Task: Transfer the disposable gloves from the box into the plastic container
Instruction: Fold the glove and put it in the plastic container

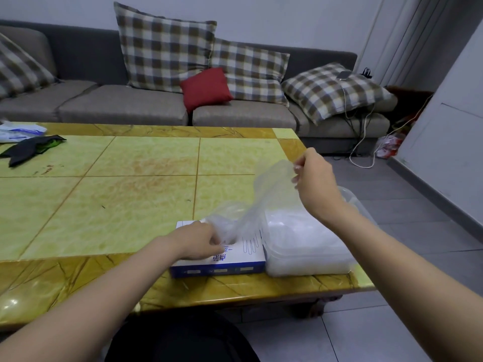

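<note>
A blue and white glove box (235,259) lies flat near the table's front edge. Right beside it stands a clear plastic container (308,259) filled with crumpled clear gloves. My left hand (200,240) rests on the box top, its fingers pinching glove plastic at the opening. My right hand (312,180) is raised above the container and pinches the end of a clear disposable glove (264,197). That glove stretches down and left to the box opening. The container's far right side is hidden behind my right forearm.
The yellow-green tiled table (125,194) stretches away to the left. A dark cloth (31,148) and a white plastic bag (18,131) lie at its far left. A grey sofa (156,105) with checked cushions stands behind. Cables (363,152) trail on the floor at right.
</note>
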Available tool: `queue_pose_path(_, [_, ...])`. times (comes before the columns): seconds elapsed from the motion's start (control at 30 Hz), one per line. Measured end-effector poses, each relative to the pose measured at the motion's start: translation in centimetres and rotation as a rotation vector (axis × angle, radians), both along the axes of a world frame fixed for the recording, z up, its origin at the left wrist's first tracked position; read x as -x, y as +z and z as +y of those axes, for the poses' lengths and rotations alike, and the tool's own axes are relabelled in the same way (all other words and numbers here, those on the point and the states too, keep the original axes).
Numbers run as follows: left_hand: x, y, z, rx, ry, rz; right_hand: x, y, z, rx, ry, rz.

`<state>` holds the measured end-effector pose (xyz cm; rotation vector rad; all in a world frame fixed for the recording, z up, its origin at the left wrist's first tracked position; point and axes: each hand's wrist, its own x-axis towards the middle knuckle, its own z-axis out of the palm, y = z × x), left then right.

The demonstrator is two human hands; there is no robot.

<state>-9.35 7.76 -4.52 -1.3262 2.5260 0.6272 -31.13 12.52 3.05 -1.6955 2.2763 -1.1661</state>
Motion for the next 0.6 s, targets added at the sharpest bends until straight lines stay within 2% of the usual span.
queue_pose_path(0.07, [0.1, 2.1, -0.3, 0.042, -0.010, 0.010, 0.5, 0.5, 0.0, 0.005, -0.006, 0.018])
queue_pose_path(0.13, [0.7, 4.4, -0.5, 0.232, 0.008, 0.037, 0.8, 0.8, 0.1, 0.014, 0.019, 0.017])
queue_pose_path(0.2, [1.6, 6.2, -0.5, 0.361, 0.054, 0.218, 0.7, 1.0, 0.3, 0.006, 0.070, 0.004])
queue_pose_path(0.3, [3.8, 8.1, -0.1, 0.307, 0.056, 0.516, -0.2, 1.1, 0.7, 0.006, 0.161, -0.018])
queue_pose_path(0.43, [6.0, 9.0, -0.2, 0.292, 0.089, 0.690, -1.2, 1.8, 1.4, 0.061, 0.270, -0.073])
queue_pose_path(0.6, [6.1, 9.1, -0.6, 0.211, 0.279, 0.900, -0.9, 1.6, 2.7, 0.037, 0.203, -0.320])
